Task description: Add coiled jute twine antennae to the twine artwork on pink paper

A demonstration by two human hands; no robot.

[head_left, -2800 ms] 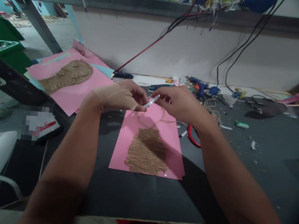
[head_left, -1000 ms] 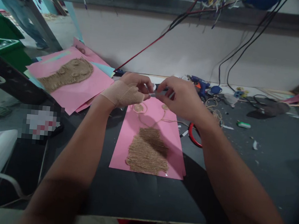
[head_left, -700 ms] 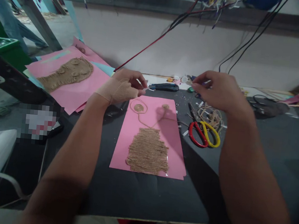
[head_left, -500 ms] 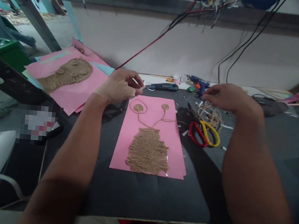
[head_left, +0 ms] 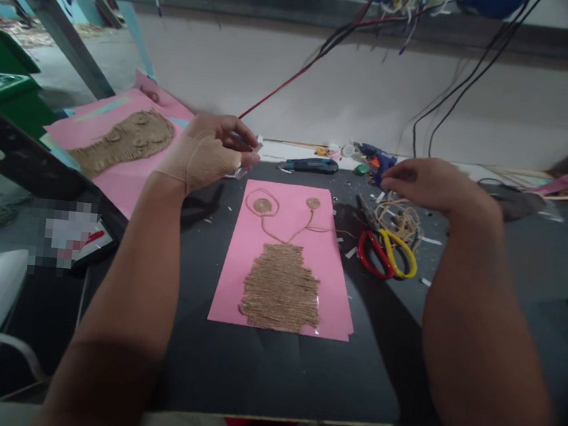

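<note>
My left hand (head_left: 215, 153) is raised above the table's far left part, with small clear whitish strips (head_left: 244, 168) at its bent fingers. A beige wrap covers the back of that hand and its wrist. My right hand (head_left: 422, 181) hovers beside a blue glue gun (head_left: 383, 161), fingertips pinched together; whether anything is between them I cannot make out. Between my arms lies a pink sheet (head_left: 230, 281) bearing a block of jute twine rows (head_left: 281, 286), two coiled twine discs (head_left: 262, 205) and thin twine lines. Red-and-yellow-handled scissors (head_left: 376, 252) rest to its right, against tangled twine (head_left: 404, 221).
A utility knife (head_left: 309, 165) lies behind the sheet. More pink sheets (head_left: 116, 183) with twine work are stacked at left, near a black post (head_left: 33, 155). Cables (head_left: 289, 83) hang from the overhead shelf (head_left: 284, 5). Paper scraps dot the dark table (head_left: 278, 380).
My left hand has moved left and slightly up, away from the pink sheet and the knife, with the clear strips at its fingers. My right hand has barely moved.
</note>
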